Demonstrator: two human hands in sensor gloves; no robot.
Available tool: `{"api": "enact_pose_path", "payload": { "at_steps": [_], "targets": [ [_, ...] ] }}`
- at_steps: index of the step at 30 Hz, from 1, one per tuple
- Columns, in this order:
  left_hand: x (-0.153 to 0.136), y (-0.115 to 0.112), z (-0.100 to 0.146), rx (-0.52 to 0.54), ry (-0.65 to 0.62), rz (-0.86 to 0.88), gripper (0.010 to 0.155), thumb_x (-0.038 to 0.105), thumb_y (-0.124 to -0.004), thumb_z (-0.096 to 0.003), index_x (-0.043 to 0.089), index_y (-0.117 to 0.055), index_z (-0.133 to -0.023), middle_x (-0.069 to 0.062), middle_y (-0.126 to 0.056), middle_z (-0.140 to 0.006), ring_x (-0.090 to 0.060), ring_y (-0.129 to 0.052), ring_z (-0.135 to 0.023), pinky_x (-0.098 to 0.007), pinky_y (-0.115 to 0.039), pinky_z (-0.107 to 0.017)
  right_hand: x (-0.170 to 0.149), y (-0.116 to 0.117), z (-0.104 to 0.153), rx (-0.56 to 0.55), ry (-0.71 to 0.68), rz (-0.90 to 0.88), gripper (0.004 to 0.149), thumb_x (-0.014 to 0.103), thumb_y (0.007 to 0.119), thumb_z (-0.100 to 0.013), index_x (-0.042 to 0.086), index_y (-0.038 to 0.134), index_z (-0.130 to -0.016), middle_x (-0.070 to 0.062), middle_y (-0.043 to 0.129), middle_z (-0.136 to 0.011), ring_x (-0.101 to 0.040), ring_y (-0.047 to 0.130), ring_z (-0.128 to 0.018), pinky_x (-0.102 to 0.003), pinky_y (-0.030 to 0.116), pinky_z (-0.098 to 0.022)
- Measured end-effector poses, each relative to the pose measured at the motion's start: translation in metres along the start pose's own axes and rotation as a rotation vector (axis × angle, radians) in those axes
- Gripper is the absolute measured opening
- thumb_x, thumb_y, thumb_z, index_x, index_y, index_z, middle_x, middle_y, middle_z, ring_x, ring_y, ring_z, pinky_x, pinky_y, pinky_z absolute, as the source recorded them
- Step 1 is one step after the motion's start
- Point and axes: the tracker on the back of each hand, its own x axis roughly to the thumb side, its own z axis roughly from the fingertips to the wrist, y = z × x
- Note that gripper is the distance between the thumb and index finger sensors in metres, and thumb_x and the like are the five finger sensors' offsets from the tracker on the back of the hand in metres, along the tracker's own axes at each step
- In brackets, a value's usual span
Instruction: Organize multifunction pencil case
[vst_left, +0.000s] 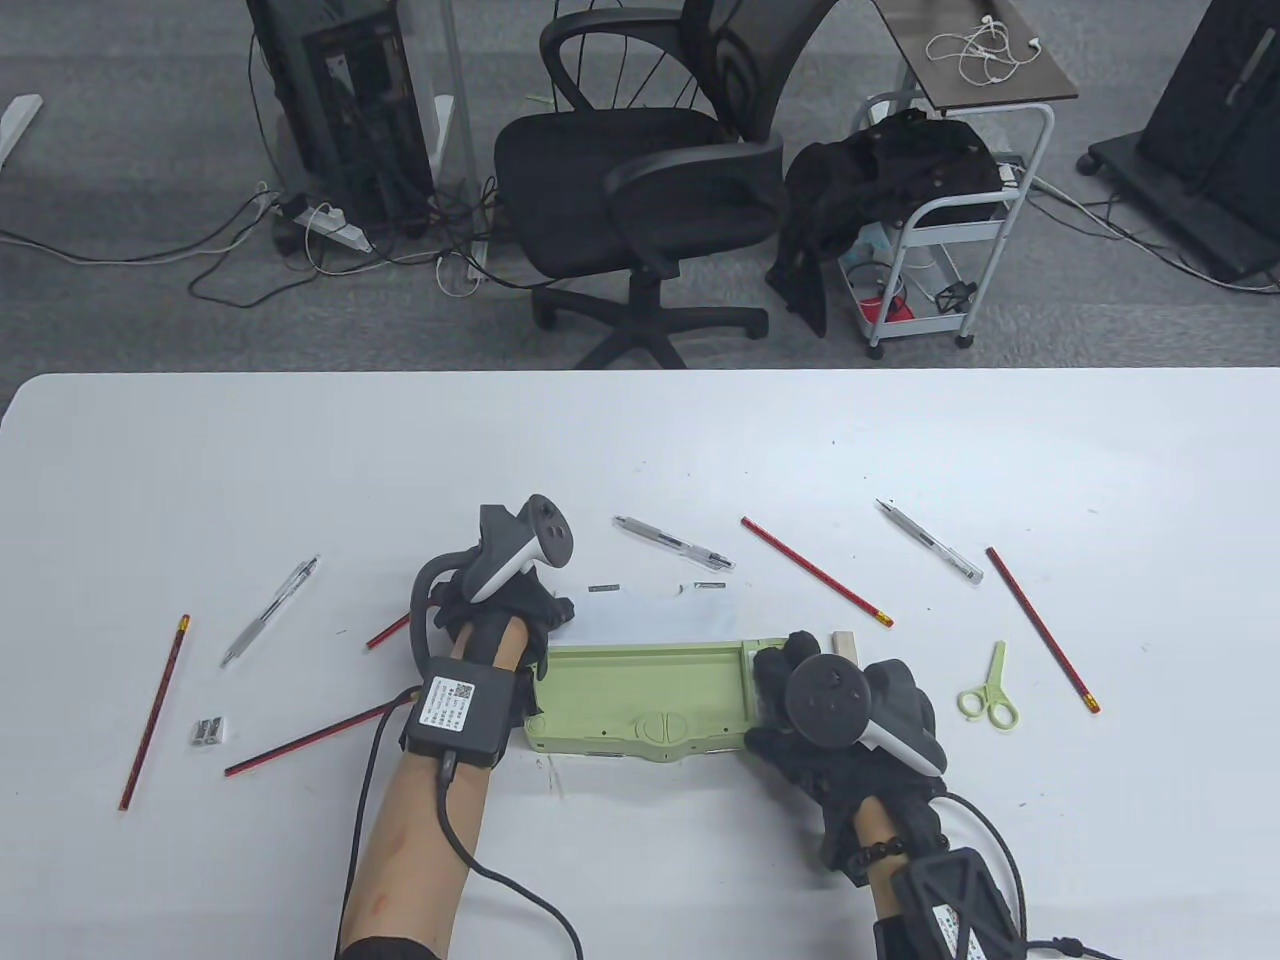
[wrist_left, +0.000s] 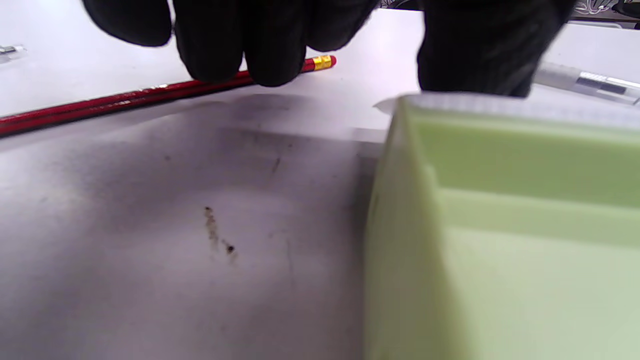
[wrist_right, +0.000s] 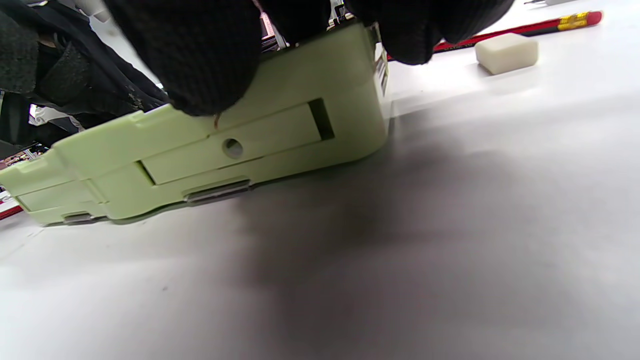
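A light green pencil case (vst_left: 640, 695) lies open on the white table, its pale lid (vst_left: 660, 612) folded back behind it. My left hand (vst_left: 548, 625) is at the case's far left corner. In the left wrist view its thumb (wrist_left: 480, 50) touches the lid's rim beside the green tray (wrist_left: 500, 225), and the other fingers (wrist_left: 240, 45) hang over a red pencil (wrist_left: 150, 95). My right hand (vst_left: 800, 690) grips the right end of the case (wrist_right: 225, 145), thumb on the front wall, fingers over the top.
Around the case lie pens (vst_left: 672, 543) (vst_left: 930, 540) (vst_left: 270, 610), red pencils (vst_left: 815, 572) (vst_left: 1042, 628) (vst_left: 155, 712) (vst_left: 315, 738), green scissors (vst_left: 988, 690), a sharpener (vst_left: 208, 732) and a white eraser (wrist_right: 506, 52). An office chair (vst_left: 640, 180) stands beyond the table.
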Motion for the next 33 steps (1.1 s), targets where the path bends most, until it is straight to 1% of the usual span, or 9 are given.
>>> {"api": "enact_pose_path", "payload": {
  "at_steps": [4,9,13,15,19,22,26,29,33],
  "targets": [
    [-0.001,0.001,0.0,0.003,-0.004,0.001,0.09,0.054,-0.083,-0.0467,0.008,-0.047,-0.116,-0.024,-0.067,-0.117,-0.053,-0.07,-0.105,-0.072,-0.058,-0.07,0.0,0.0,0.0,0.0,0.0,0.002,0.077,0.039,0.081,-0.05,0.004,0.047,-0.11,-0.036,0.032,-0.109,-0.054,0.058,-0.098,-0.061,0.057,-0.071],
    [-0.005,0.008,0.011,0.042,-0.036,0.01,0.09,0.053,-0.081,-0.047,0.008,-0.045,-0.116,-0.025,-0.064,-0.117,-0.053,-0.068,-0.105,-0.072,-0.057,-0.07,0.0,0.0,0.0,0.0,0.0,0.005,0.077,0.039,0.081,-0.05,0.004,0.047,-0.11,-0.036,0.032,-0.109,-0.054,0.058,-0.098,-0.061,0.057,-0.071],
    [-0.015,0.018,0.031,0.103,-0.116,0.031,0.089,0.053,-0.079,-0.048,0.008,-0.043,-0.116,-0.025,-0.062,-0.118,-0.055,-0.065,-0.106,-0.072,-0.057,-0.07,0.001,-0.001,0.0,0.001,0.0,0.009,0.077,0.039,0.081,-0.05,0.004,0.047,-0.11,-0.037,0.032,-0.109,-0.054,0.058,-0.098,-0.061,0.057,-0.071],
    [-0.02,0.018,0.045,0.13,-0.209,0.049,0.089,0.052,-0.079,-0.0482,0.008,-0.042,-0.116,-0.027,-0.058,-0.119,-0.056,-0.062,-0.106,-0.073,-0.054,-0.07,0.001,-0.001,0.0,0.001,0.0,0.01,0.077,0.04,0.081,-0.05,0.004,0.047,-0.11,-0.036,0.032,-0.109,-0.054,0.058,-0.098,-0.061,0.057,-0.071],
    [-0.03,0.001,0.075,0.131,-0.416,0.056,0.092,0.054,-0.076,-0.048,0.011,-0.034,-0.118,-0.031,-0.04,-0.122,-0.061,-0.046,-0.108,-0.076,-0.046,-0.071,0.001,-0.001,0.0,0.002,-0.001,0.019,0.077,0.04,0.081,-0.05,0.004,0.047,-0.11,-0.036,0.033,-0.109,-0.054,0.058,-0.098,-0.061,0.057,-0.071],
    [-0.041,-0.016,0.092,0.136,-0.484,0.051,0.097,0.058,-0.074,-0.0468,0.01,-0.028,-0.118,-0.032,-0.033,-0.123,-0.063,-0.04,-0.109,-0.076,-0.043,-0.071,0.002,-0.001,0.0,0.001,0.0,0.023,0.077,0.04,0.081,-0.05,0.004,0.047,-0.11,-0.036,0.032,-0.109,-0.054,0.058,-0.098,-0.061,0.057,-0.071],
    [-0.056,-0.033,0.102,0.127,-0.509,0.099,0.1,0.06,-0.072,-0.0464,0.008,-0.023,-0.118,-0.032,-0.029,-0.123,-0.063,-0.038,-0.109,-0.076,-0.042,-0.072,0.002,-0.001,0.001,-0.001,0.0,0.024,0.078,0.04,0.081,-0.05,0.004,0.047,-0.11,-0.036,0.032,-0.109,-0.054,0.058,-0.098,-0.061,0.057,-0.071],
    [-0.064,-0.048,0.101,0.109,-0.525,0.161,0.101,0.06,-0.072,-0.0458,0.008,-0.023,-0.117,-0.032,-0.029,-0.123,-0.063,-0.037,-0.109,-0.075,-0.042,-0.071,0.002,0.0,0.001,-0.008,0.001,0.03,0.078,0.04,0.081,-0.05,0.005,0.047,-0.11,-0.036,0.032,-0.109,-0.054,0.059,-0.098,-0.061,0.058,-0.07],
    [-0.066,-0.062,0.096,0.095,-0.539,0.168,0.102,0.06,-0.072,-0.0454,0.007,-0.023,-0.117,-0.031,-0.03,-0.123,-0.062,-0.039,-0.109,-0.075,-0.043,-0.072,0.002,0.0,0.001,-0.022,-0.001,0.03,0.078,0.04,0.082,-0.049,0.004,0.048,-0.109,-0.037,0.034,-0.109,-0.053,0.061,-0.097,-0.06,0.06,-0.07]
  ]
}}
